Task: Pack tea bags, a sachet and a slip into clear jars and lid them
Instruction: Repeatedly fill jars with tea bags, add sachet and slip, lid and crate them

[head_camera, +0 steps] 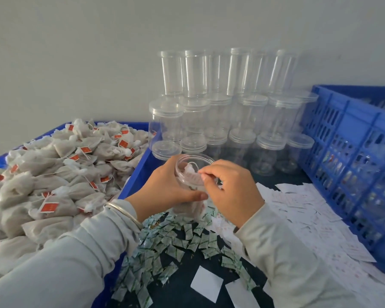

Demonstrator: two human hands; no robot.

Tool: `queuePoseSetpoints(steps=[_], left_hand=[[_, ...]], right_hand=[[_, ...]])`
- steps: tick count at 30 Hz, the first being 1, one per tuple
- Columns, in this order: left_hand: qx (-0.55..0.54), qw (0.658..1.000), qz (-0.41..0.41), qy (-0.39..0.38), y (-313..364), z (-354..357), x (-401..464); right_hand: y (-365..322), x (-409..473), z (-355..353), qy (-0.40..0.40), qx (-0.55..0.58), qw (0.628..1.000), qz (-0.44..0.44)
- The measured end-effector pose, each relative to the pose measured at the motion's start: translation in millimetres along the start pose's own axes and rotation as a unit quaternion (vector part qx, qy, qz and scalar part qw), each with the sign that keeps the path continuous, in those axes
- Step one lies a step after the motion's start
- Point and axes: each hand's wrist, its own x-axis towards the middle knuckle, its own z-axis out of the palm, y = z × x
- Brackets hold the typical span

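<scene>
Head view: left hand (165, 185) grips the open jar (192, 174) (tea bags inside), right hand (229, 187) pinching one at its mouth.

The left hand (165, 185) grips an open clear jar (192, 174) above the dark tabletop (182, 281), while the right hand (229, 192) pinches a tea bag (192, 172) at its mouth. Heaped tea bags (53, 174) fill a blue tray (138, 174) at left; sachets (165, 241) and slips (309, 218) lie near; lidded empty jars (231, 112) stand stacked far, beside a blue crate (353, 156) at right.
</scene>
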Motion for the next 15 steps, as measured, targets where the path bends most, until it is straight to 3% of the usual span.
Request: queuePoseSetpoints(steps=[3,9,15], left_hand=[[0.009,1.0,0.007,0.004,9.9,8.9,-5.4],[-0.014,0.998,0.057,-0.007,62.1,61.0,2.6],[-0.049,0.992,0.113,0.016,139.5,92.2,36.0]], right_hand=[[1.0,-4.3,-16.3,-0.067,-0.014,0.998,0.013],[24.7,-26.2,-88.9,-0.104,-0.055,0.993,-0.002],[37.8,-8.0,-174.8,-0.068,-0.147,0.987,-0.002]])
